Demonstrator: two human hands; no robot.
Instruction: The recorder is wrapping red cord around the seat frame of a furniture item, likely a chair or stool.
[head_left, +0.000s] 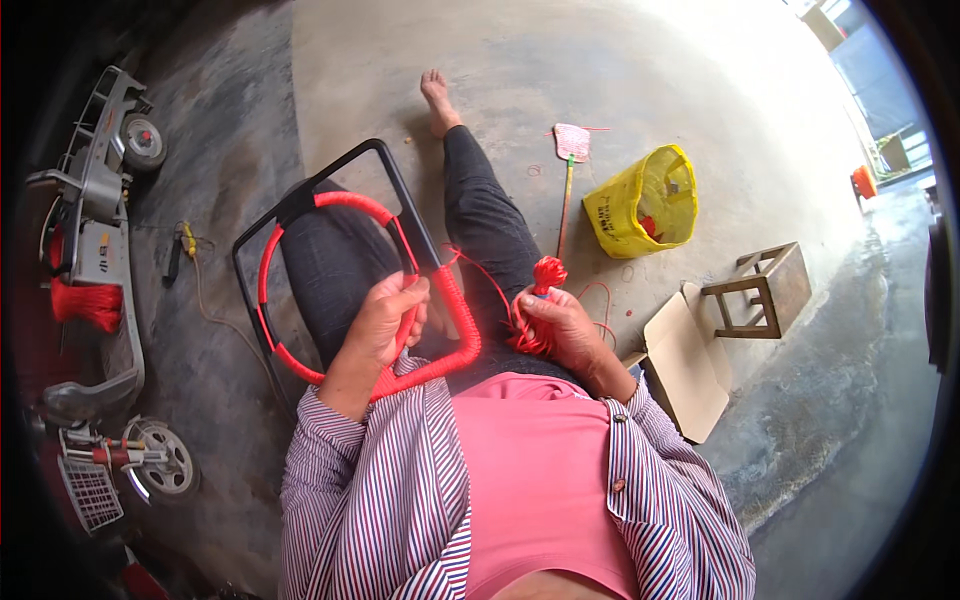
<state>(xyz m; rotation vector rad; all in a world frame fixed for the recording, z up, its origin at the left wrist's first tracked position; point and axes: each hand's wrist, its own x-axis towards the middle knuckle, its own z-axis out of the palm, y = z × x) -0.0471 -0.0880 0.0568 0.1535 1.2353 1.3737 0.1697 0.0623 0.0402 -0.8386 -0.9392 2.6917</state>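
Note:
A black frame with rounded corners (pixel 460 315), partly wound with red cord, lies over my thighs and lap. Inside it is a ring (pixel 345 201), also wound in red for much of its length. My left hand (pixel 385 318) is closed around the ring's near right side, its fingers overlapping the red winding. In my right hand (pixel 565 325), to the right of the frame, I grip a bundle of red cord (pixel 530 335), whose looped top sticks up above the fist. A loose red strand (pixel 485 270) runs between the bundle and the frame's right side.
A yellow bag (pixel 612 215) stands ahead on the right, beside a fly swatter (pixel 572 142). Nearer are a wooden stool (pixel 785 288) and an opened cardboard box (pixel 690 375). At left stands a grey vehicle (pixel 105 250) carrying a red cord hank (pixel 90 305); a cable (pixel 215 320) crosses the floor.

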